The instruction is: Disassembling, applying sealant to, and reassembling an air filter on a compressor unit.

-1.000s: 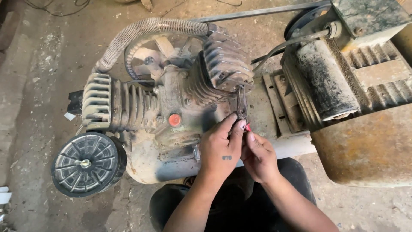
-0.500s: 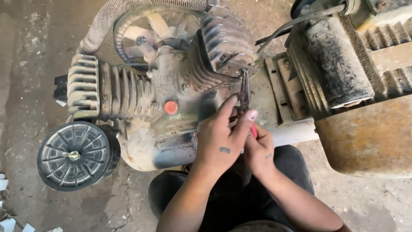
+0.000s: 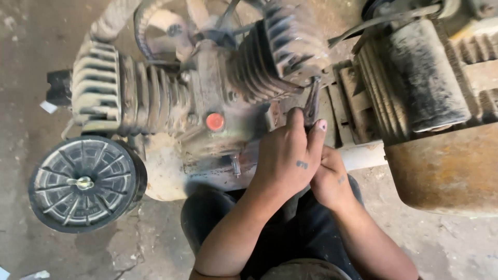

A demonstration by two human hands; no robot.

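Closer now than half a second ago: both hands have come nearer the pump's cylinder base, pliers raised.

Nearest, at 6 o'clock, the person's dark trousers [image 3: 218, 228] and forearms lead up to the left hand [image 3: 288, 155], which lies over the right hand [image 3: 329, 179]; both are clenched around the handles of the pliers [image 3: 311, 103], whose dark nose points to 12 o'clock and touches the underside of the finned cylinder [image 3: 282, 57]. Whether the nose grips a fastener cannot be told. Just at 9 o'clock of the hands sits the red plug [image 3: 215, 121] on the crankcase [image 3: 207, 103]. Farther at 8 o'clock is the round black air filter [image 3: 85, 182]; at 2 o'clock, the dusty motor [image 3: 415, 72] above the rusty tank [image 3: 446, 171].
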